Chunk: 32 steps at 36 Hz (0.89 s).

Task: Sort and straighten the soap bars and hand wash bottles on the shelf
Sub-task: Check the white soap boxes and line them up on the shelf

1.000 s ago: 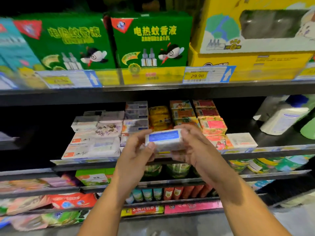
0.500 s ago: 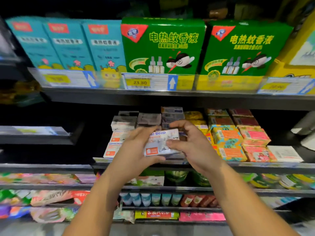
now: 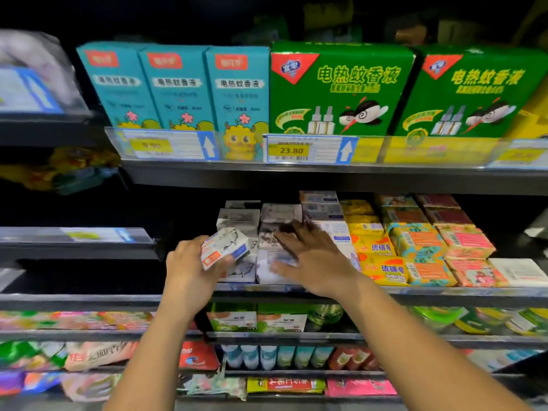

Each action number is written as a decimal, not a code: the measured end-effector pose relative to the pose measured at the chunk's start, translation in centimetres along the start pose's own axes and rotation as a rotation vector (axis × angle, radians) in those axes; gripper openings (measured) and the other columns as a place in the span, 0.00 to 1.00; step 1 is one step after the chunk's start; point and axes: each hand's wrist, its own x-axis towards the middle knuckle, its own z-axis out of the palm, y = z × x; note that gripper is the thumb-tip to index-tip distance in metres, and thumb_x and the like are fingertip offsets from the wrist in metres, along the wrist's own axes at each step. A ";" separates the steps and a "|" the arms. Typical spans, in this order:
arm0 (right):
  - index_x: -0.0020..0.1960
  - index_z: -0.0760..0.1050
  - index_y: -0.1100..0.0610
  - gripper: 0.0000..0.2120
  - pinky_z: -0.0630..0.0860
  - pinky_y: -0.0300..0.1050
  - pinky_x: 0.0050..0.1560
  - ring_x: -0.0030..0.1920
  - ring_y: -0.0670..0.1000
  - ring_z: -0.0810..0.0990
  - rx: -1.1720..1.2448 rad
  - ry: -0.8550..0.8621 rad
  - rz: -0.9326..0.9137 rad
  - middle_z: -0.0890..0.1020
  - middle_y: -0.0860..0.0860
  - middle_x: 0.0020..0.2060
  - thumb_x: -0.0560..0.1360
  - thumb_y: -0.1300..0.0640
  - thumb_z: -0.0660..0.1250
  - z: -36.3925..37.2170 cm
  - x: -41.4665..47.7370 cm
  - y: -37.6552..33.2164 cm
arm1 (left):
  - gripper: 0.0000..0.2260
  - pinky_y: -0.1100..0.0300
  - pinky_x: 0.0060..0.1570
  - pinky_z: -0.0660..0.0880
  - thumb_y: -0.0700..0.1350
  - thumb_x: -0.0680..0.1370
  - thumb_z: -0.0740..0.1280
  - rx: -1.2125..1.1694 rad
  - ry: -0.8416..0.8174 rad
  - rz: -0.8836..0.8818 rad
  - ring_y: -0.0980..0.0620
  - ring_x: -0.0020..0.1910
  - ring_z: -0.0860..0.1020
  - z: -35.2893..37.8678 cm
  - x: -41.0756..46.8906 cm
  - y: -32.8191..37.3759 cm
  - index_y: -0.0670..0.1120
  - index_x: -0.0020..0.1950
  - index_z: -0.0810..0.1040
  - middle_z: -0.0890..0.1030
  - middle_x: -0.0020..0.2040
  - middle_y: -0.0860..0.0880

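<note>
Soap bar (image 3: 224,250): left hand (image 3: 186,268) gripped it, right hand (image 3: 314,259) lay flat, fingers spread, on white stack (image 3: 264,275); probably needed seating square, label forward.

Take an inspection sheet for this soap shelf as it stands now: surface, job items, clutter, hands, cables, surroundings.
Surface: dark soap shelf, with rows of boxed bars reaching its front edge.
Job's things: white soap box held tilted in front of the white stacks; yellow bars and orange and pink packs in rows to the right; hand wash bottles, nothing seen.
Clutter: nothing seen.
Grippers: left hand grips the white soap box; right hand open, fingers spread over the white stacks, blurred, contact unclear.
Cables: nothing seen.
Surroundings: green boxes and teal boxes on the upper shelf, price tag reading 23.80; packets lower down.
</note>
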 end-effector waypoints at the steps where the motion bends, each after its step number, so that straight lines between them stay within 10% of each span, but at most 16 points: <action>1: 0.79 0.45 0.33 0.35 0.39 0.54 0.79 0.80 0.51 0.39 -0.024 -0.034 0.020 0.44 0.43 0.81 0.77 0.28 0.53 0.2 0.2 0.1 | 0.21 0.51 0.52 0.70 0.66 0.74 0.65 0.037 -0.021 -0.014 0.46 0.54 0.76 0.1 0.0 -0.1 0.54 0.59 0.79 0.81 0.52 0.51; 13: 0.76 0.37 0.28 0.35 0.32 0.61 0.77 0.79 0.48 0.32 -0.080 -0.075 0.075 0.36 0.39 0.80 0.73 0.22 0.45 1.2 0.7 1.1 | 0.25 0.65 0.67 0.56 0.45 0.77 0.73 -0.062 -0.181 0.012 0.50 0.70 0.61 1.5 1.8 -0.2 0.50 0.74 0.72 0.66 0.70 0.50; 18: 0.75 0.34 0.27 0.38 0.33 0.61 0.77 0.79 0.49 0.32 -0.108 -0.083 0.088 0.36 0.40 0.80 0.68 0.20 0.39 1.3 0.9 1.1 | 0.20 0.48 0.70 0.68 0.43 0.74 0.76 -0.022 -0.046 0.156 0.44 0.70 0.64 2.1 2.4 -0.7 0.50 0.66 0.81 0.71 0.70 0.46; 26: 0.77 0.38 0.30 0.40 0.32 0.60 0.77 0.79 0.48 0.33 -0.089 -0.059 0.067 0.38 0.40 0.80 0.67 0.21 0.39 1.3 0.7 1.1 | 0.18 0.58 0.70 0.68 0.42 0.77 0.73 -0.069 -0.053 0.191 0.52 0.69 0.69 2.3 2.8 -0.3 0.52 0.66 0.80 0.74 0.69 0.51; 32: 0.79 0.41 0.34 0.44 0.36 0.63 0.77 0.80 0.50 0.38 -0.114 -0.004 0.024 0.43 0.42 0.80 0.65 0.20 0.36 1.7 0.9 1.6 | 0.18 0.87 0.49 0.59 0.37 0.79 0.69 -0.174 -0.119 0.065 0.70 0.59 0.67 2.7 3.0 0.4 0.48 0.68 0.78 0.67 0.67 0.58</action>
